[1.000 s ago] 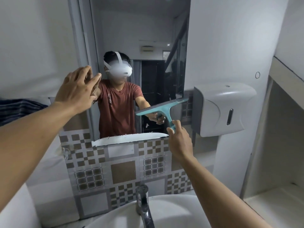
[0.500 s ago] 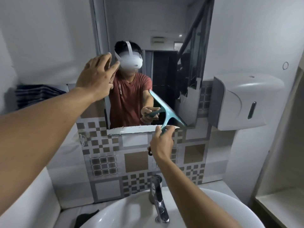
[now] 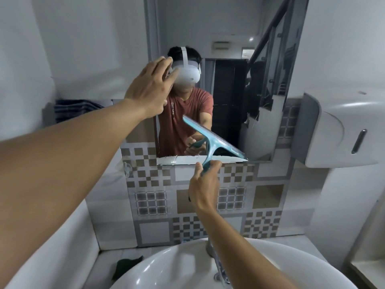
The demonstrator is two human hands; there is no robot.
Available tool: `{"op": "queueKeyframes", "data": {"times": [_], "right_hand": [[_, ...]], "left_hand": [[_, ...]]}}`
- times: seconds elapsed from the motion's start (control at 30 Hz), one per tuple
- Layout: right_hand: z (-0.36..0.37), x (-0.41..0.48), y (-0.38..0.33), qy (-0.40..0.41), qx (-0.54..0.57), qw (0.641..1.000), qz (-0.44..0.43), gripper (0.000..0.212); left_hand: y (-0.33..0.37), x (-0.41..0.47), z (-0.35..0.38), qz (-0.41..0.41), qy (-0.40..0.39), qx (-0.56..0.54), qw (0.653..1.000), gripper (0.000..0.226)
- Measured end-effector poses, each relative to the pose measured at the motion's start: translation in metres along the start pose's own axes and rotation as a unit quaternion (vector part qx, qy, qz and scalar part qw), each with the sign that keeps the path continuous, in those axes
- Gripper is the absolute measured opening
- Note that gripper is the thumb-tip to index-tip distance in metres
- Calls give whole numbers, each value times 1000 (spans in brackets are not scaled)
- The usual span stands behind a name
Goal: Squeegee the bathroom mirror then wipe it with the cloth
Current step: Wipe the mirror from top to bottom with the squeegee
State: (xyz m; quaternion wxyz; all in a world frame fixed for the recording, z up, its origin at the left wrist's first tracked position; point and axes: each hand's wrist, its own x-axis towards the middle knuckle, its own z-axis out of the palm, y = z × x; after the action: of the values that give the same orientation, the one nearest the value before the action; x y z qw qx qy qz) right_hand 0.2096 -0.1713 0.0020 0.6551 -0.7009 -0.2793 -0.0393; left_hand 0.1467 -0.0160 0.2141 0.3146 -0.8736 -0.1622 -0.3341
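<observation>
The bathroom mirror [image 3: 231, 34] hangs on the wall above the sink and reflects a person in a red shirt. My right hand [image 3: 205, 184] grips the handle of a teal squeegee [image 3: 212, 140], whose blade lies slanted across the mirror's lower part, its right end near the bottom edge. My left hand [image 3: 151, 89] rests flat, fingers spread, on the mirror's left edge and holds nothing. A dark cloth [image 3: 127, 265] lies crumpled on the counter left of the sink.
A white sink [image 3: 158, 268] with a chrome tap [image 3: 218, 265] sits below. A white wall dispenser [image 3: 341, 126] juts out right of the mirror. Folded striped towels [image 3: 75, 109] lie on a ledge at left. Patterned tiles [image 3: 152, 203] cover the wall.
The squeegee blade has swung from nearly level to a steep slant and dropped toward the mirror's bottom edge. My view has shifted down and right, bringing the sink and the dark cloth into sight.
</observation>
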Motion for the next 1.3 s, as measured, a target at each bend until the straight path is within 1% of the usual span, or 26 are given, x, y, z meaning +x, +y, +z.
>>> {"op": "queueKeyframes", "data": {"times": [0.13,0.27,0.37,0.5,0.63,0.7,0.77,0.8,0.87,1.07,1.23,1.3], "right_hand": [[5,-7,4,-50,-90,993,-57,14],[1,-2,11,-49,-165,982,-81,19],[-14,7,16,-40,-240,961,-129,27],[-48,29,19,-38,-326,921,-209,31],[-90,63,17,-43,-418,859,-292,32],[-110,76,16,-47,-448,836,-315,31],[-125,84,17,-46,-469,822,-320,30],[-132,86,20,-43,-473,821,-316,30],[-142,88,29,-28,-464,832,-301,31],[-146,82,58,3,-435,865,-251,37],[-140,77,66,15,-402,887,-229,38],[-141,73,71,20,-378,902,-209,36]], "left_hand": [[0,2,-1,9,-16,-21,1000,85],[0,3,-1,4,-26,-26,999,83],[0,4,1,2,-28,-27,999,84],[1,4,1,3,-25,-19,999,84],[2,3,4,8,-5,-5,1000,83],[3,3,7,11,5,-5,1000,84],[2,4,9,18,13,-2,1000,86],[1,4,10,22,16,3,1000,87],[0,4,11,23,23,16,999,88],[6,-3,14,-26,27,4,999,90],[3,-3,18,-24,21,-3,999,87],[4,-2,18,-23,19,-8,1000,87]]}}
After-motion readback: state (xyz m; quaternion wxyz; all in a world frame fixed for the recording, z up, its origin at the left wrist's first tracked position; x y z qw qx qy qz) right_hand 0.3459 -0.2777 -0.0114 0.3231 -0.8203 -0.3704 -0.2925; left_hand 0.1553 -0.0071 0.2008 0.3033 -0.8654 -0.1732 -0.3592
